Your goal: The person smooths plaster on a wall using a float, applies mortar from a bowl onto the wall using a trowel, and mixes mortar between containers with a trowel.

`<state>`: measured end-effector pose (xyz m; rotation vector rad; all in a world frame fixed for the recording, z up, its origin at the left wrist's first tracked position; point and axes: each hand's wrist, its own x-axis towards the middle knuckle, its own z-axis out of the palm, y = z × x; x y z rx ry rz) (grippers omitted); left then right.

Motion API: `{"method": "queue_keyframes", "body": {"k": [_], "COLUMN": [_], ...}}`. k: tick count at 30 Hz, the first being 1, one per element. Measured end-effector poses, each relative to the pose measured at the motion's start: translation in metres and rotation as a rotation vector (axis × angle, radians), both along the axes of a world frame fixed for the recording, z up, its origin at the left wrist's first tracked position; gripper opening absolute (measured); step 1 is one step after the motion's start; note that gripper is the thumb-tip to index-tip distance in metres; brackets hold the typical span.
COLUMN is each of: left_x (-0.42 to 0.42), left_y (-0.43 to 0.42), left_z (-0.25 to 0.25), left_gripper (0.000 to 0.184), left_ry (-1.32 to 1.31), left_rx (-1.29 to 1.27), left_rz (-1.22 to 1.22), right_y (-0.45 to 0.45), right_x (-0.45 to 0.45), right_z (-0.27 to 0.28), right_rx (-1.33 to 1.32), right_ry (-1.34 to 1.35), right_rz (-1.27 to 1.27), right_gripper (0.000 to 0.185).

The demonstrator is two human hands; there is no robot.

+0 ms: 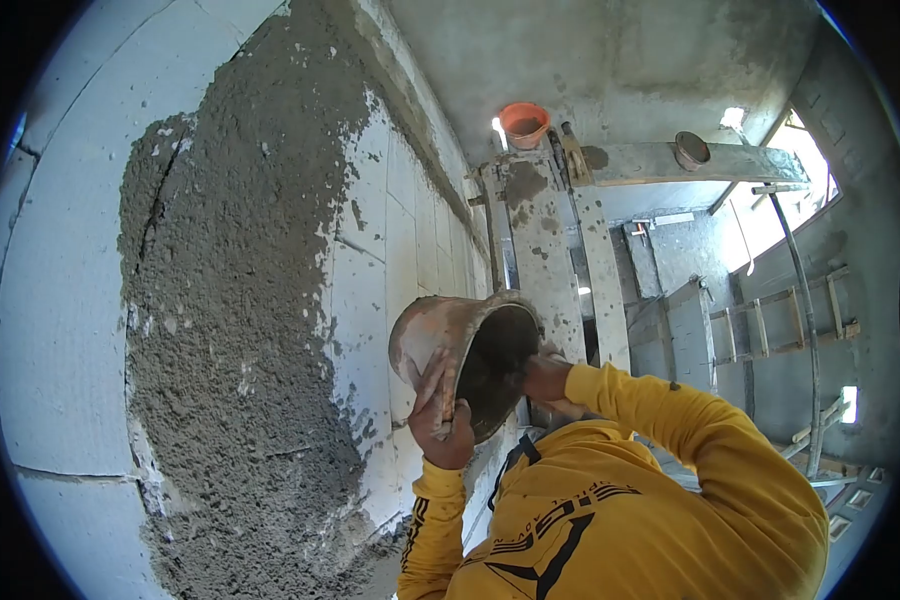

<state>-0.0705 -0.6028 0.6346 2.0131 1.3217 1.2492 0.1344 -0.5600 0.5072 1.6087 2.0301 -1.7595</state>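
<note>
A mortar-stained bucket point(425, 335) is tipped on its side in front of my chest, its dark mouth facing right and toward me. My left hand point(442, 415) is closed on the bucket's near left side, fingers along the outer wall and thumb by the rim. At the right edge of the mouth, my right hand point(548, 380) grips the rim, with some of its fingers hidden. The inside is too dark to make out any contents. Left of the bucket, rough wet mortar point(240, 330) covers part of the white block wall point(60, 330).
Mortar-splashed scaffold planks point(550, 250) run away ahead of me. An orange bucket point(524, 125) stands at their far end. Another bucket point(691, 150) sits on a cross plank point(640, 163). A wooden ladder point(785, 318) and a long pole point(802, 290) are at the right, below plank level.
</note>
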Motion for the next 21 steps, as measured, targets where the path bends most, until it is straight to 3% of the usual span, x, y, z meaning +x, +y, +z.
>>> {"method": "queue_keyframes", "body": {"k": [1,4,5,8,11,14,15,18,21], "left_x": [-0.002,-0.001,-0.012,-0.038,-0.039,-0.041,-0.044,-0.039,-0.029], "left_y": [0.001,0.001,0.002,-0.004,0.000,-0.002,-0.003,0.016,0.004], "left_z": [0.003,0.015,0.008,-0.036,-0.029,-0.050,-0.062,-0.047,-0.044], "left_gripper": [0.058,0.053,0.057,0.063,0.069,0.071,0.071,0.070,0.070], "left_ry": [-0.088,-0.307,-0.269,-0.590,-0.643,-0.745,-0.778,-0.828,-0.920], "left_rx": [-0.034,-0.110,-0.094,-0.258,-0.163,-0.206,-0.232,-0.169,-0.239], "left_rz": [-0.009,0.046,0.052,0.279,0.287,0.374,0.398,0.319,0.337], "right_y": [-0.015,-0.018,-0.021,-0.023,-0.021,-0.011,-0.005,-0.008,-0.022], "right_x": [0.005,-0.006,-0.010,-0.031,-0.020,-0.028,-0.030,-0.018,-0.014], "right_z": [0.066,0.047,0.042,0.066,0.092,0.091,0.087,0.050,0.099], "right_rx": [-0.357,-0.824,-0.909,-0.579,-0.282,-0.102,-0.210,0.040,-0.197], "right_ry": [0.151,0.440,0.595,0.632,0.561,0.280,0.167,0.289,0.340], "right_rz": [-0.250,-0.224,-0.199,-0.173,-0.010,-0.081,-0.135,-0.045,-0.106], "right_gripper": [0.052,0.048,0.046,0.044,0.042,0.044,0.049,0.040,0.042]}}
